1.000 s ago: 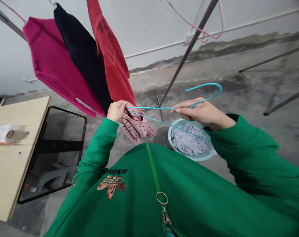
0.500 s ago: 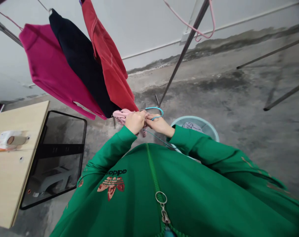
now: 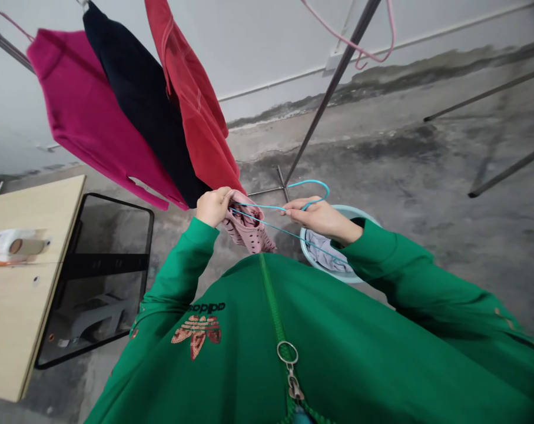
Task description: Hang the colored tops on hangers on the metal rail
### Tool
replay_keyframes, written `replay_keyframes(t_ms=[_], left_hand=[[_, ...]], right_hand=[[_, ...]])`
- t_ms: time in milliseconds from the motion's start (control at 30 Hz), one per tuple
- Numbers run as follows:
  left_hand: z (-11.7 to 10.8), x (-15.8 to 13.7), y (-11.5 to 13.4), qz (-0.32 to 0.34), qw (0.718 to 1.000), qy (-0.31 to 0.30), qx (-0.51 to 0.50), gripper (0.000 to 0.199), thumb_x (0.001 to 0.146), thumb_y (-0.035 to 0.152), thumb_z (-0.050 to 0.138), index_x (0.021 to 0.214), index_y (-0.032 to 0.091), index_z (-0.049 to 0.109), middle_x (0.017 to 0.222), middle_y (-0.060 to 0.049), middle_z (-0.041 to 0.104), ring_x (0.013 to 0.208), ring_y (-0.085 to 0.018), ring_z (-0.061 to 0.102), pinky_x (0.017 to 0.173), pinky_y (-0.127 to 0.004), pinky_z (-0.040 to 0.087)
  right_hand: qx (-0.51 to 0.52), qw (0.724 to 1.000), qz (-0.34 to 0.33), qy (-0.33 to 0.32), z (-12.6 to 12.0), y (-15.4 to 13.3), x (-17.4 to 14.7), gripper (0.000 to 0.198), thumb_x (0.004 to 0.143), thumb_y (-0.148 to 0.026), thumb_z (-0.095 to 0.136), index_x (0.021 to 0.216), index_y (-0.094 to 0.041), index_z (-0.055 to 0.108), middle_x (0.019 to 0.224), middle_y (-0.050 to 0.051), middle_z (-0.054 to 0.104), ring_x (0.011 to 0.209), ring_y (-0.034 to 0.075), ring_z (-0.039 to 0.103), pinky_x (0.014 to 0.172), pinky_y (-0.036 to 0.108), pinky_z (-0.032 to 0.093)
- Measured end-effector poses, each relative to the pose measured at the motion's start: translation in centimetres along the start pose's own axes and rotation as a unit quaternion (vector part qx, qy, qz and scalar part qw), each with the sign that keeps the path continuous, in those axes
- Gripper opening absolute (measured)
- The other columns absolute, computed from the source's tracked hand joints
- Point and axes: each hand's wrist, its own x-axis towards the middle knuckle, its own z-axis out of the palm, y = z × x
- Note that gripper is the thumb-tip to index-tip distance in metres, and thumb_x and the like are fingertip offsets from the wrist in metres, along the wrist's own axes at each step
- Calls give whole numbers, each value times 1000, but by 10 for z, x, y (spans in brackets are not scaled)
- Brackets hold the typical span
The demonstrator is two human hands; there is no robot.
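Note:
My left hand [image 3: 213, 206] is closed on the edge of a pink garment with dark spots [image 3: 252, 233], which hangs bunched in front of my chest. My right hand [image 3: 322, 217] pinches a blue clothes hanger [image 3: 314, 183] near its hook. One end of the hanger lies inside the garment's opening; its lower bar runs back under my right wrist. Below that wrist stands a pale blue basin [image 3: 348, 276] with grey cloth [image 3: 325, 250] in it.
Magenta [image 3: 81, 100], black [image 3: 138, 106] and red [image 3: 196, 106] garments hang at the upper left. A metal rack pole [image 3: 326, 100] slants down beside a pink hanger [image 3: 359, 47]. A wooden table [image 3: 10, 330] and a black-framed panel [image 3: 149, 265] are at the left.
My hands have moved apart, the right one going rightward with the hanger. The garment has opened out below my left hand, with part of the hanger still inside. More of the basin's cloth shows.

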Motion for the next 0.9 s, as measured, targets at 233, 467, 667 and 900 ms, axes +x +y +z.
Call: replay_keyframes(t_ms=[233, 467, 667, 900], left_hand=[[-1, 1, 8, -1, 1000, 4, 1, 36, 96, 36, 36, 102, 21, 69, 98, -6, 74, 93, -20, 67, 74, -25, 43], [23, -14, 64, 73, 995, -56, 30, 40, 98, 32, 30, 100, 17, 67, 93, -10, 73, 89, -23, 68, 75, -30, 45], [29, -28, 65, 169, 983, -69, -7, 41, 97, 36, 34, 124, 15, 57, 105, -13, 70, 95, -23, 65, 81, -32, 47], [-36, -16, -15, 116, 975, 180, -56, 107, 61, 70, 70, 144, 15, 31, 142, -19, 35, 135, -37, 31, 111, -53, 27]], right_hand=[[6, 1000, 3, 27, -1, -4, -9, 19, 77, -34, 55, 73, -17, 64, 52, -3, 44, 47, 7, 31, 45, 24, 23], [56, 995, -60, 63, 45, 10, 23, 28, 74, -39, 54, 57, -17, 52, 52, -1, 48, 51, 9, 41, 49, 24, 31], [190, 981, -35, 29, 40, 38, 21, 35, 70, -48, 65, 70, -14, 60, 48, -5, 42, 43, 5, 32, 43, 21, 23], [257, 961, -96, 38, 2, 32, 10, 36, 69, -43, 73, 80, -9, 69, 43, -7, 35, 39, 3, 26, 41, 19, 17]])
